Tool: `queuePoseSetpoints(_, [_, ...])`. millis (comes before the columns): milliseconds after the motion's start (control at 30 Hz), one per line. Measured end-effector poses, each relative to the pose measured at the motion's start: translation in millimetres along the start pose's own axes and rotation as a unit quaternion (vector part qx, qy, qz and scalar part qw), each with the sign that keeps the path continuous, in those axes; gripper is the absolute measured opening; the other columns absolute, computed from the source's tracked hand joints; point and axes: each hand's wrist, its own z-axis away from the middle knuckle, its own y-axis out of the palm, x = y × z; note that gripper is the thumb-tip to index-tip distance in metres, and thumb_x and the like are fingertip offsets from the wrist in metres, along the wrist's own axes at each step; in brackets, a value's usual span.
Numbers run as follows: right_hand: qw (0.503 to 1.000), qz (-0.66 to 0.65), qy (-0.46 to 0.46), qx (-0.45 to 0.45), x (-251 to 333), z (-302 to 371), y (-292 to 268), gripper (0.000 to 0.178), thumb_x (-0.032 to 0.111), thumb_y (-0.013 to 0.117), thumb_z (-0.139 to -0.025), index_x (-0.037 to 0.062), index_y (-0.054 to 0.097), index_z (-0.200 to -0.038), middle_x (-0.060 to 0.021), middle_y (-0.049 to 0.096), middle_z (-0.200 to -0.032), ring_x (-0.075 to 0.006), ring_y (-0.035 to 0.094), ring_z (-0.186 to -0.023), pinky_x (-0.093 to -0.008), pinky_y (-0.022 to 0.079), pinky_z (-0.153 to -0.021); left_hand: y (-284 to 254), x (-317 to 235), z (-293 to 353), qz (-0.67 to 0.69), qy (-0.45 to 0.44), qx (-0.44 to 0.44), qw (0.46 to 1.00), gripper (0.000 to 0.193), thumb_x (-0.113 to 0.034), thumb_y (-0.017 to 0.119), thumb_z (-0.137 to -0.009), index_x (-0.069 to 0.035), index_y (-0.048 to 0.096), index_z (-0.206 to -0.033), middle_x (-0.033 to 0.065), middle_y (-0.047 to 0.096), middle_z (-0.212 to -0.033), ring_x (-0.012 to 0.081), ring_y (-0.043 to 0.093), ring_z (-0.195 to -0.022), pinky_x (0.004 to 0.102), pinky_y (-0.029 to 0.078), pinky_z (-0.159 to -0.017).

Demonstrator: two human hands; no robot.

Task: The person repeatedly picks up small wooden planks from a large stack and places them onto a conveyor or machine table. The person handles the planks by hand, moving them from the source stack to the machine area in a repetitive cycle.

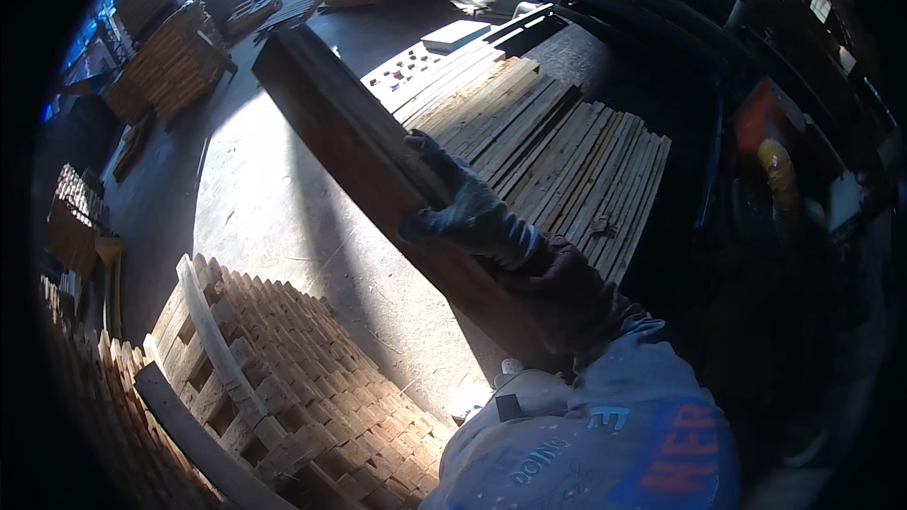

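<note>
My right hand (472, 214), in a grey-blue work glove, is closed around a long, dark wooden plank (331, 123). The thumb lies on its near side and the fingers reach over the far edge. From beside my body the plank slants up to the far left, raised above the floor. A lengthwise line on it could be a joint between two boards; I cannot tell. My left hand does not show. Just beyond my right hand lies a row of pale wooden strips (567, 165), side by side on a machine bed.
A stack of short wooden pieces (321, 359) stands at the near left, with a curved strip (213, 331) across it. More wood stacks (170, 66) stand at the far left. Dark machinery (642, 0) runs along the back right, with a yellow hose (779, 175).
</note>
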Motion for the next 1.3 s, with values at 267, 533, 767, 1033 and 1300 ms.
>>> queuePoseSetpoints(267, [0.787,0.328,0.339,-0.397,-8,231,-278,0.101,0.033,0.085,-0.079,0.0086,0.028,-0.158,-0.021,0.039,-0.156,-0.0364,0.038,-0.145,-0.0445,0.034,-0.12,200,-13,-26,0.067,0.072,0.402,0.91,0.113,0.003,0.07,-0.083,-0.027,-0.003,-0.164,0.0215,0.037,-0.155,0.0341,0.055,-0.125,0.0469,0.049,-0.105])
queuePoseSetpoints(533, [0.741,0.293,0.509,-0.325,-109,273,-252,0.117,0.066,0.075,-0.077,0.013,0.015,-0.162,-0.0295,0.02,-0.162,-0.0476,0.022,-0.149,-0.0542,0.028,-0.121,480,-33,45,0.062,0.062,0.585,0.806,0.112,0.008,0.07,-0.083,-0.024,0.0,-0.164,0.0215,0.033,-0.157,0.0315,0.051,-0.131,0.0354,0.053,-0.098])
queuePoseSetpoints(767, [0.716,0.461,0.438,-0.288,-65,228,-222,0.113,0.061,0.077,-0.081,0.0075,0.017,-0.16,-0.0203,0.025,-0.163,-0.0365,0.031,-0.148,-0.0456,0.031,-0.122,619,15,75,-0.257,0.303,0.556,0.73,0.118,-0.017,0.085,-0.079,-0.022,0.002,-0.164,0.0314,0.037,-0.152,0.0367,0.045,-0.137,0.0438,0.044,-0.11])
queuePoseSetpoints(1033, [0.811,0.272,0.469,-0.221,-144,146,-137,0.061,0.041,0.076,-0.081,0.0024,0.061,-0.125,-0.025,0.061,-0.128,-0.0448,0.06,-0.118,-0.049,0.05,-0.102,662,48,26,-0.23,0.058,0.753,0.613,0.067,-0.042,0.086,-0.08,-0.001,0.058,-0.125,0.0135,0.066,-0.099,0.0211,0.066,-0.088,0.0346,0.057,-0.074])
queuePoseSetpoints(1300, [0.811,0.209,0.453,-0.307,-112,140,-135,0.098,0.054,0.089,-0.066,-0.0065,0.051,-0.134,-0.0282,0.058,-0.132,-0.0408,0.057,-0.124,-0.0448,0.047,-0.105,654,60,17,-0.044,-0.079,0.755,0.649,0.062,-0.013,0.083,-0.084,0.001,0.052,-0.135,0.0116,0.069,-0.095,0.018,0.069,-0.081,0.0271,0.057,-0.067])
